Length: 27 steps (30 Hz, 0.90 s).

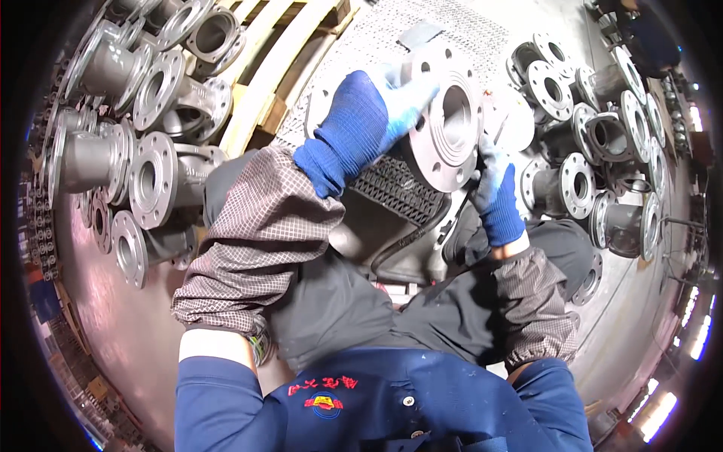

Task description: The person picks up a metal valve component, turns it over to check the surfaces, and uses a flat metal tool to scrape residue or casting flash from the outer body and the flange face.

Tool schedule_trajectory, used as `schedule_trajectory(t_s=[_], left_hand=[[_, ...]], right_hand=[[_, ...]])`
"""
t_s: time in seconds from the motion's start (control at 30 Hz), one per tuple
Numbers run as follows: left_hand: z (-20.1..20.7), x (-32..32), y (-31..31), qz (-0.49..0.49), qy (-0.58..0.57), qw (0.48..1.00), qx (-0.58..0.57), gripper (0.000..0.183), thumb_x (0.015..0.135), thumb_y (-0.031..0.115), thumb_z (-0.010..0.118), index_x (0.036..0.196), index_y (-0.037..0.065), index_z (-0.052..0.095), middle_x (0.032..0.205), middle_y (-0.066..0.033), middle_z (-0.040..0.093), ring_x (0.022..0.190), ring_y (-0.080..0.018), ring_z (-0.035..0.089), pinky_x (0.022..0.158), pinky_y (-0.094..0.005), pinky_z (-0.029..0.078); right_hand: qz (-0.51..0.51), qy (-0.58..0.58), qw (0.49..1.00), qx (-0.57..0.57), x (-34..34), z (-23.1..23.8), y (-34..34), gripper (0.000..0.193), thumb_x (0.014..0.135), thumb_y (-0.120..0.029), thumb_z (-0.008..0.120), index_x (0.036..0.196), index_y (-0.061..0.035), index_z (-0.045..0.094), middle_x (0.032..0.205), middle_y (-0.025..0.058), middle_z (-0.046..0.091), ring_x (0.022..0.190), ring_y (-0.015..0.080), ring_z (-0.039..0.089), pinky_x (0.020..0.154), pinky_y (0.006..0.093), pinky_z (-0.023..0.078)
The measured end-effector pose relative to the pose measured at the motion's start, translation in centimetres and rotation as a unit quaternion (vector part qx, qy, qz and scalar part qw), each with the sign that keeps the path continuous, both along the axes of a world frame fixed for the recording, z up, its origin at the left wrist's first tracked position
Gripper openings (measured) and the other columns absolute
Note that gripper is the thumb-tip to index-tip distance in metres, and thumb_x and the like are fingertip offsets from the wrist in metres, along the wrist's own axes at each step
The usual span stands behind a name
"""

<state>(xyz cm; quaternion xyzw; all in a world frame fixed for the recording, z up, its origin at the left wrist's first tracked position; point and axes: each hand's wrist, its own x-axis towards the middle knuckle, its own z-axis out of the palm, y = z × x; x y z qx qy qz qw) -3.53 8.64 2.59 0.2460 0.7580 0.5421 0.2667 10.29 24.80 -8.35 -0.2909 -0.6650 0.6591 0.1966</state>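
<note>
A grey metal flanged pipe fitting (440, 160) is held up in front of me, its round bolt-holed flange and dark central bore turned toward the right. My left hand (388, 105), in a blue knitted glove with a pale coated palm, grips the fitting from its left side. The fingertips reach the flange near the bore. At the flange's lower right edge, my right hand (495, 177) in a matching glove is closed on the rim. Some of its fingers are hidden behind the metal. Most of the fitting's body lies out of sight behind the flange.
Several similar fittings (153, 181) are stacked on the left, and more fittings (578, 184) stand on the right. A wooden pallet (263, 71) lies at the far left. Below the held fitting is a dark perforated mesh surface (395, 188), between my knees.
</note>
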Motion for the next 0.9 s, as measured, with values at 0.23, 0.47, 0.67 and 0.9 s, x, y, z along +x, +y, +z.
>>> schedule_trajectory(t_s=[0.23, 0.47, 0.67, 0.9], left_hand=[[-5.6, -3.9, -1.5, 0.146, -0.054, 0.983, 0.098, 0.041, 0.092, 0.032, 0.053, 0.107, -0.004, 0.064, 0.096, -0.0109, 0.066, 0.087, -0.0144, 0.061, 0.074, -0.0293, 0.05], [-7.7, -2.3, -3.1, 0.061, -0.102, 0.977, 0.179, 0.03, 0.094, 0.016, 0.05, 0.113, -0.005, 0.059, 0.105, -0.0121, 0.065, 0.096, -0.0176, 0.061, 0.086, -0.0287, 0.049], [-7.6, -5.0, -4.4, -0.051, -0.018, 0.993, 0.108, 0.032, 0.093, 0.028, 0.056, 0.1, -0.002, 0.063, 0.074, -0.0026, 0.059, 0.066, -0.0114, 0.056, 0.061, -0.0252, 0.046], [-6.6, -2.3, -1.4, 0.085, -0.216, 0.956, 0.181, 0.04, 0.088, 0.027, 0.064, 0.112, -0.003, 0.058, 0.096, -0.0065, 0.065, 0.078, -0.0104, 0.062, 0.067, -0.0222, 0.051]], right_hand=[[0.001, 0.057, 0.997, -0.055, -1.4, 4.2, 0.0, 0.015, 0.091, -0.009, 0.043, 0.079, -0.0067, 0.052, 0.073, -0.0015, 0.045, 0.056, 0.0034, 0.042, 0.045, 0.0159, 0.034], [0.045, 0.096, 0.838, 0.536, -1.4, 3.2, 1.8, 0.03, 0.078, -0.005, 0.057, 0.106, 0.0064, 0.061, 0.093, 0.0193, 0.065, 0.083, 0.0315, 0.063, 0.074, 0.0347, 0.05], [0.041, 0.114, 0.925, 0.36, -1.9, 1.6, 1.0, 0.026, 0.083, -0.007, 0.055, 0.104, 0.0072, 0.06, 0.088, 0.0194, 0.062, 0.076, 0.0307, 0.062, 0.066, 0.0329, 0.049], [-0.031, 0.057, 0.903, 0.425, -3.0, -0.6, 2.3, 0.013, 0.081, 0.005, 0.054, 0.092, 0.0054, 0.06, 0.084, 0.016, 0.062, 0.069, 0.0297, 0.059, 0.059, 0.0343, 0.047]])
